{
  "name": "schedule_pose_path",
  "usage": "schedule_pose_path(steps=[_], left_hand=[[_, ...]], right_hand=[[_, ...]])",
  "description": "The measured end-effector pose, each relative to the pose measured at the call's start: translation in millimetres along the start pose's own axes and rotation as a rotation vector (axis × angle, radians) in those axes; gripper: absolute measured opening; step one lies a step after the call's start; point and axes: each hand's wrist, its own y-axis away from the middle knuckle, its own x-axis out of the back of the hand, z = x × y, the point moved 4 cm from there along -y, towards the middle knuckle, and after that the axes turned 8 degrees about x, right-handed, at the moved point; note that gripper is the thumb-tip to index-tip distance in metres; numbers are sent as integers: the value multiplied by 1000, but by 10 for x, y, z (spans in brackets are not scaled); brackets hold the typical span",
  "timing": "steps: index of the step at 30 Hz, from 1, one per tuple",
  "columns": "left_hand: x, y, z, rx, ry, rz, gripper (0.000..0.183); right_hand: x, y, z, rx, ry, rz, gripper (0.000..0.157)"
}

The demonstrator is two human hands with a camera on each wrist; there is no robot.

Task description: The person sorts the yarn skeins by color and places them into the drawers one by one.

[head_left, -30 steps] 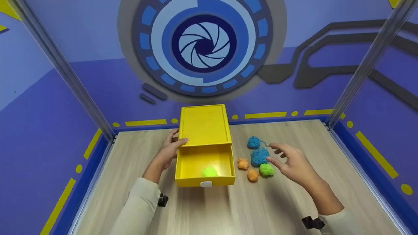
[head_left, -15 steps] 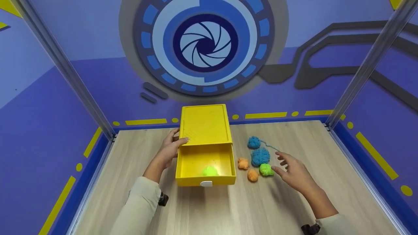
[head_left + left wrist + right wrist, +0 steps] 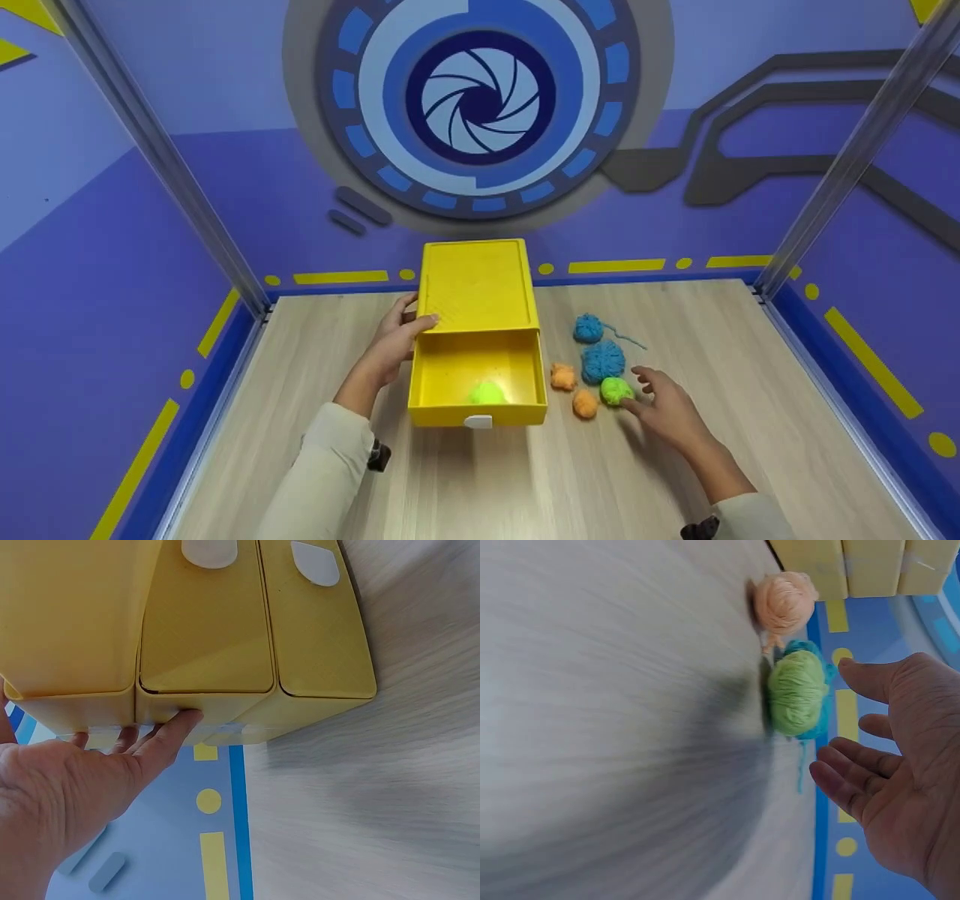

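A yellow drawer unit (image 3: 477,286) stands with its top drawer (image 3: 478,415) pulled out, and a yellow-green yarn ball (image 3: 487,392) lies inside. My left hand (image 3: 391,346) holds the unit's left side, thumb over the top edge and fingers along the side wall (image 3: 214,706). To the right lies a group of yarn balls. My right hand (image 3: 670,411) is beside the green yarn ball (image 3: 615,391), its thumb close to it and fingers loosely spread. Whether the thumb touches the ball I cannot tell. Nothing is in the right palm (image 3: 904,817).
A larger blue yarn ball (image 3: 603,361) and a smaller blue one (image 3: 589,328) with a loose tail lie behind the green ball. Two orange balls (image 3: 563,376) sit between it and the drawer unit. A patterned wall (image 3: 600,225) bounds the back of the wooden table (image 3: 465,487).
My right hand has drawn away from the blue yarn and come down to the green ball. The small blue ball's loose tail now lies on the table. My left hand stays on the drawer unit.
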Motion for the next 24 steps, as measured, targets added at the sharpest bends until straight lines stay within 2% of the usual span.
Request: schedule_pose_path(steps=[9,17,24], left_hand=[[3,-7,-1,-4,-1,9,77],[-7,-1,8,2,-9,5,80],[-9,0,4,0,-2,5,78]], right_hand=[[-155,-15,86,-60,-20,-39,62],[-243,-37,121,-65,-16,-37,58],[-305,-87,146,-41,17,-10,47]])
